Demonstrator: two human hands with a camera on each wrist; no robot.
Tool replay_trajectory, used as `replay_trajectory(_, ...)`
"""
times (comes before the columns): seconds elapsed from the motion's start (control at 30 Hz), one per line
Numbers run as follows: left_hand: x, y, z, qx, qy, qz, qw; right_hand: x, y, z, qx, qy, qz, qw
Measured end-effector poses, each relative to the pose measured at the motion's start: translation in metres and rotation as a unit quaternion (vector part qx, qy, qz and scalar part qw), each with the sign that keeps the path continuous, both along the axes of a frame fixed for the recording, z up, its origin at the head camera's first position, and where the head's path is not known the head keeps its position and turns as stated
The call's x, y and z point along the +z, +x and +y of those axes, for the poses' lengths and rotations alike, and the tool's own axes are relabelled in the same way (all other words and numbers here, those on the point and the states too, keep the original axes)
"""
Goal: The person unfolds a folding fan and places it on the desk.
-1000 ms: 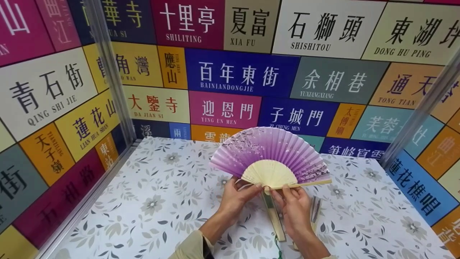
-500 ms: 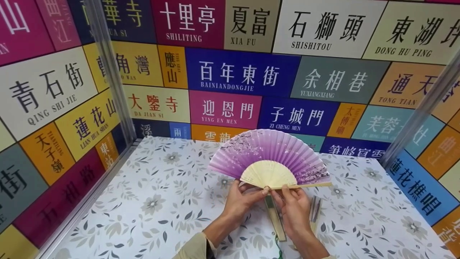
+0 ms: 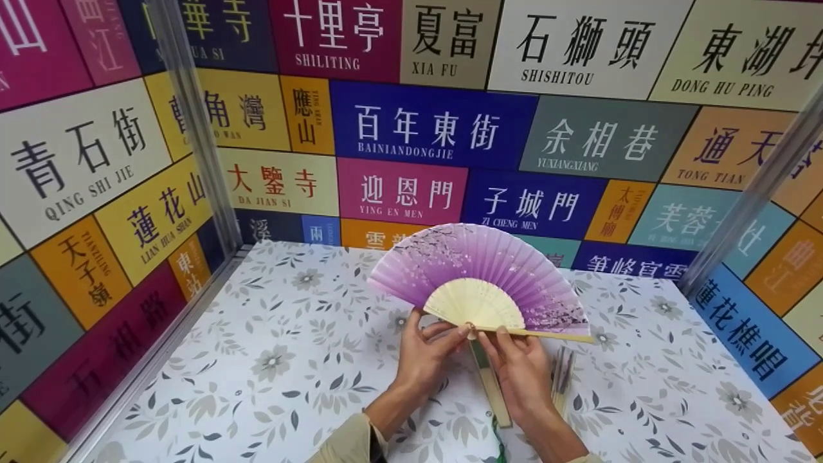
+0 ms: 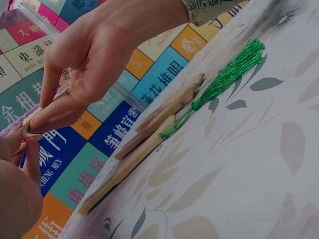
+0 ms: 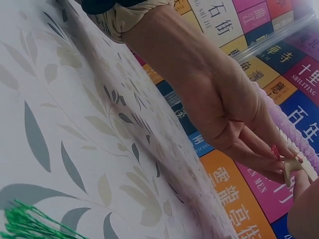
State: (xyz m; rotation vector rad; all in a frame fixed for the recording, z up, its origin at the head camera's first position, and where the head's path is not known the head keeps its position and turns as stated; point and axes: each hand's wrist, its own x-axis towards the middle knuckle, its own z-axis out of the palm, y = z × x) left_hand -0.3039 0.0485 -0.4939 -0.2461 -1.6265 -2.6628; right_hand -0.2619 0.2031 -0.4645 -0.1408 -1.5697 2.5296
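Observation:
A purple folding fan [image 3: 479, 276] with a blossom print and pale ribs is spread wide above the table. My left hand [image 3: 421, 360] holds it at the lower left edge, thumb at the pivot. My right hand [image 3: 524, 373] pinches the right outer stick beside the pivot. In the left wrist view, the fingertips of both hands meet close together at the fan's base. Beneath the hands lies a folded fan [image 3: 492, 395] with a green tassel [image 4: 229, 69]. Another folded fan [image 3: 562, 376] lies beside it, partly hidden by my right hand.
The table [image 3: 276, 399] wears a white cloth with grey leaves and flowers. Walls of coloured panels [image 3: 437, 125] with Chinese lettering stand behind and at both sides. Clear upright posts [image 3: 209, 141] mark the corners.
The open fan has tilted slightly, its right end dipping and its pivot shifting a little left. Both hands have moved slightly with it and keep their grip. The folded fans stay put.

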Motion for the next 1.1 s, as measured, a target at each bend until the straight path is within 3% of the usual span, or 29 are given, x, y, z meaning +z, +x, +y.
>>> replay_trajectory(0.13,0.001,-0.008,-0.010,0.016,-0.008,0.013,0.9998,-0.001,-0.003,0.006,0.003,0.049,-0.031,0.9983)
replay_trajectory(0.23,0.002,-0.018,-0.021,0.043,-0.011,0.014,0.9989,-0.003,-0.007,0.013,0.001,0.165,-0.052,0.9849)
replay_trajectory(0.27,0.002,-0.021,-0.026,0.054,-0.013,0.013,0.9983,-0.004,-0.008,0.015,0.000,0.225,-0.054,0.9728)
replay_trajectory(0.33,0.002,-0.029,-0.037,0.076,-0.013,0.009,0.9970,-0.007,-0.009,0.019,0.001,0.343,-0.047,0.9383)
replay_trajectory(0.4,0.000,-0.036,-0.048,0.098,-0.017,0.003,0.9950,-0.011,-0.009,0.023,0.003,0.451,-0.032,0.8921)
replay_trajectory(0.5,-0.004,-0.046,-0.065,0.128,-0.022,-0.011,0.9915,-0.017,-0.008,0.029,0.013,0.562,-0.021,0.8269)
replay_trajectory(0.6,-0.007,-0.056,-0.085,0.159,-0.032,-0.037,0.9861,-0.022,-0.006,0.033,0.039,0.620,-0.039,0.7825)
replay_trajectory(0.67,-0.010,-0.063,-0.099,0.177,-0.027,-0.056,0.9823,-0.024,-0.005,0.035,0.060,0.639,-0.053,0.7650)
replay_trajectory(0.73,-0.013,-0.069,-0.114,0.196,-0.026,-0.077,0.9773,-0.025,-0.004,0.036,0.076,0.646,-0.063,0.7569)
replay_trajectory(0.97,-0.023,-0.081,-0.153,0.232,-0.029,-0.116,0.9654,-0.025,-0.001,0.033,0.083,0.661,-0.066,0.7428)
replay_trajectory(1.1,-0.028,-0.086,-0.165,0.252,-0.085,-0.131,0.9551,-0.025,0.002,0.029,0.079,0.664,-0.065,0.7405)
